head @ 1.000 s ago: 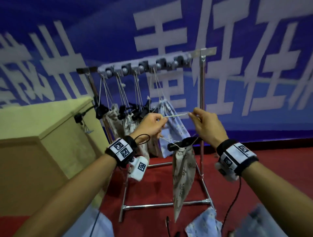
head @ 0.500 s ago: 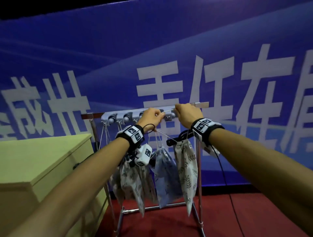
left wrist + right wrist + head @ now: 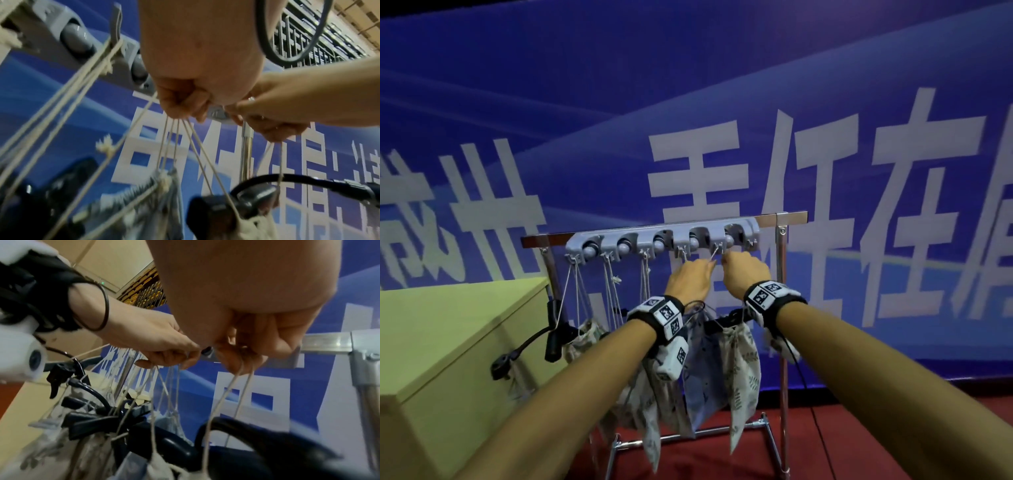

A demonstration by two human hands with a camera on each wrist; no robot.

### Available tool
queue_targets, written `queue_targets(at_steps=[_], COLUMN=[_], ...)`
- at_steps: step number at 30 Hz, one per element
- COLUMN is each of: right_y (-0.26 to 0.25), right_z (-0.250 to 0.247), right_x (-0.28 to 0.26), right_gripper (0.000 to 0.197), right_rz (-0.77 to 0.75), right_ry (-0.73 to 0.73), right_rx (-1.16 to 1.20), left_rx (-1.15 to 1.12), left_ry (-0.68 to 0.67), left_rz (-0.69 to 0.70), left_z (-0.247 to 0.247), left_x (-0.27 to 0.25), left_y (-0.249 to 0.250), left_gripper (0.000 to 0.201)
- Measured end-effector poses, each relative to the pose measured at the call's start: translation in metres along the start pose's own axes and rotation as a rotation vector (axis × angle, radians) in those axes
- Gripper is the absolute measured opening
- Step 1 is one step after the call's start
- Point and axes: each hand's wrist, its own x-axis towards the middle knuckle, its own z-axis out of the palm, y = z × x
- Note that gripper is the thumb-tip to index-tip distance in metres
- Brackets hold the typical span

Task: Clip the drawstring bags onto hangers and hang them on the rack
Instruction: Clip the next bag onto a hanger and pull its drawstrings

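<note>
The grey hook strip [image 3: 662,238] runs along the top bar of the rack [image 3: 784,308]. Just below the strip's right end, the left hand [image 3: 690,279] and the right hand [image 3: 744,274] sit side by side, each with fingers curled, pinching the pale cords [image 3: 197,154] of a leaf-print drawstring bag [image 3: 741,370]. That bag hangs below the strip's right end, under a black clip hanger [image 3: 726,320], with the cords running up toward a hook on the strip. A blue bag [image 3: 702,373] hangs just left of it, and more bags dangle under the strip's left half. A yellow-green cabinet [image 3: 448,325] stands left of the strip.
</note>
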Motion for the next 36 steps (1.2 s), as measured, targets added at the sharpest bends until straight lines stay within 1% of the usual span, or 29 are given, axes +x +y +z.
queue_targets(at_steps=[1, 4, 6, 8, 11, 13, 16, 20, 24, 26, 28, 29, 31, 32, 34, 35, 36], right_y=[0.000, 0.006, 0.011, 0.013, 0.014, 0.015, 0.016, 0.018, 0.022, 0.024, 0.026, 0.028, 0.033, 0.035, 0.039, 0.042, 0.044], right_z=[0.003, 0.006, 0.003, -0.002, -0.004, -0.001, 0.001, -0.003, 0.007, 0.015, 0.020, 0.023, 0.027, 0.027, 0.031, 0.035, 0.040], right_x=[-0.001, 0.001, 0.002, 0.002, -0.003, -0.008, -0.017, -0.025, -0.029, -0.032, -0.038, -0.042, -0.055, -0.065, -0.089, -0.103, -0.117], right_gripper=[0.022, 0.026, 0.034, 0.035, 0.035, 0.038, 0.036, 0.040, 0.037, 0.030, 0.019, 0.020, 0.043, 0.051, 0.058, 0.058, 0.057], right_rz=[0.014, 0.059, 0.074, 0.096, 0.142, 0.149, 0.123, 0.140, 0.133, 0.135, 0.116, 0.098, 0.061, 0.041, 0.008, 0.000, -0.003], right_ry=[0.003, -0.036, -0.083, -0.133, -0.230, -0.259, -0.271, -0.299, -0.247, -0.244, -0.240, -0.224, -0.156, -0.107, 0.021, 0.084, 0.143], right_rx=[0.063, 0.257, 0.372, 0.463, 0.508, 0.505, 0.549, 0.686, 0.754, 0.786, 0.769, 0.744, 0.709, 0.716, 0.749, 0.766, 0.783], left_rx=[-0.018, -0.120, -0.175, -0.246, -0.436, -0.543, -0.528, -0.405, -0.311, -0.324, -0.325, -0.310, -0.305, -0.318, -0.375, -0.403, -0.418], left_ry=[0.009, 0.027, 0.008, -0.028, -0.029, 0.007, 0.123, 0.157, 0.164, 0.162, 0.154, 0.141, 0.102, 0.076, 0.012, -0.016, -0.033], left_rz=[-0.004, -0.050, -0.099, -0.135, -0.178, -0.209, -0.239, -0.186, -0.152, -0.144, -0.147, -0.155, -0.159, -0.165, -0.216, -0.251, -0.280], left_z=[0.005, 0.014, 0.017, 0.014, 0.005, 0.005, 0.013, 0.018, 0.019, 0.020, 0.019, 0.020, 0.020, 0.021, 0.026, 0.033, 0.040], left_x=[-0.002, -0.006, -0.004, 0.000, 0.009, 0.015, 0.017, 0.005, -0.003, -0.007, -0.011, -0.012, -0.015, -0.017, -0.028, -0.038, -0.050], left_y=[0.002, 0.007, 0.006, 0.008, 0.018, 0.027, 0.032, 0.031, 0.023, 0.021, 0.021, 0.018, 0.014, 0.013, 0.013, 0.012, 0.014], left_gripper=[0.032, 0.037, 0.043, 0.045, 0.045, 0.044, 0.046, 0.041, 0.041, 0.041, 0.043, 0.044, 0.043, 0.042, 0.037, 0.041, 0.054])
